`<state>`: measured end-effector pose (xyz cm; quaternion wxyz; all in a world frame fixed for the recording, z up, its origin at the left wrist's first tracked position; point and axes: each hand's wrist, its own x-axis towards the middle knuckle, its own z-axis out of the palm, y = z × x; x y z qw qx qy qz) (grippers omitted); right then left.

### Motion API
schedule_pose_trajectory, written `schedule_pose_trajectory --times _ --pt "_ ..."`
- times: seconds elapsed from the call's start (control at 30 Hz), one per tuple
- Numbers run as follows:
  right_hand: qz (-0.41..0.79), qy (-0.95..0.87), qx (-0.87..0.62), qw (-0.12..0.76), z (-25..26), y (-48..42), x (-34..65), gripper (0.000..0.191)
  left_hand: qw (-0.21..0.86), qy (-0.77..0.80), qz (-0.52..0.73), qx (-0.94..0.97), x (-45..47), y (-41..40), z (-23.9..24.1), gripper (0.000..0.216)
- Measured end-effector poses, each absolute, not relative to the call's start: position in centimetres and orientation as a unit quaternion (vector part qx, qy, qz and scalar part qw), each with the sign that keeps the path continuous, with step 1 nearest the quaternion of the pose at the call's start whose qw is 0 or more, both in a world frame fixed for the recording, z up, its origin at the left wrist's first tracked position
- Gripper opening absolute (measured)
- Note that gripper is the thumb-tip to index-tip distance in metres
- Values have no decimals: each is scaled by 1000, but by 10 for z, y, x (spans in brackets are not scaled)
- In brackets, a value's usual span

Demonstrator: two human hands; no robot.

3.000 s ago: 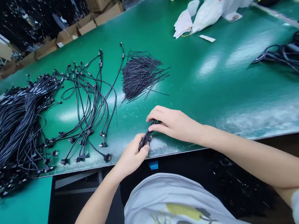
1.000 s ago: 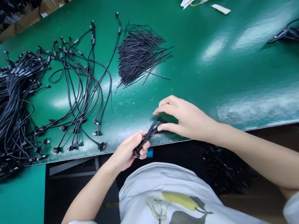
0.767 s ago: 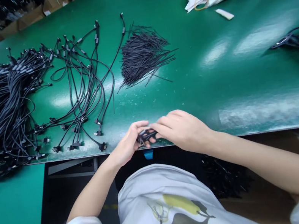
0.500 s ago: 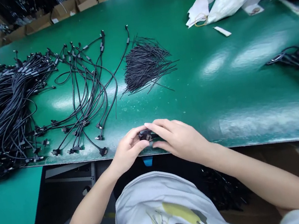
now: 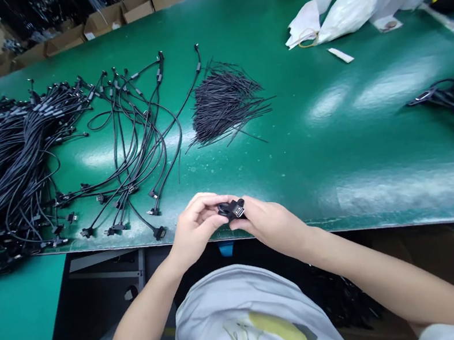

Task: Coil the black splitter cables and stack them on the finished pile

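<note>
Got a black cable [image 5: 225, 211], plug [image 5: 238, 209] and all, gripped in left hand [image 5: 196, 228] and right hand [image 5: 272, 225], front edge of the desk [image 5: 340, 162].

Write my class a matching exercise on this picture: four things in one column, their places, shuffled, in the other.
Things
1. Folded black cable with a metal-tipped plug
2. Heap of short, thin black strips
3. Small flat white strip
4. Brown cardboard boxes

Places
A. In a row along the far edge of the shiny green bench
B. Just below the white plastic bag in the picture
C. Between the left hand and right hand
D. Just right of the loosely spread black cables

Pairs: 1-C, 2-D, 3-B, 4-A
</note>
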<state>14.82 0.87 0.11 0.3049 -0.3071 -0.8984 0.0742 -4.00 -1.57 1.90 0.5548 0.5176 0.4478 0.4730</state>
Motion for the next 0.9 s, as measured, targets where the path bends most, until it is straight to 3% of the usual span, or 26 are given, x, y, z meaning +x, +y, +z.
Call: schedule_pose_trajectory --times 0.23,0.5,0.73,0.8,0.9 --pt "-10 -893 -366 262 12 8 145 33 587 432 503 464 -27 -14 18 26" --pt "-49 -875 -384 291 13 11 145 35 594 424 488 478 -21 -16 15 32" --pt "-70 -870 -404 276 9 8 147 37 486 462 435 601 -20 -13 29 34" --pt "-36 -873 -419 248 4 6 149 36 427 464 399 666 -16 -10 30 37" --pt "62 -881 -451 131 1 8 158 37 391 453 339 726 -10 -7 25 41"
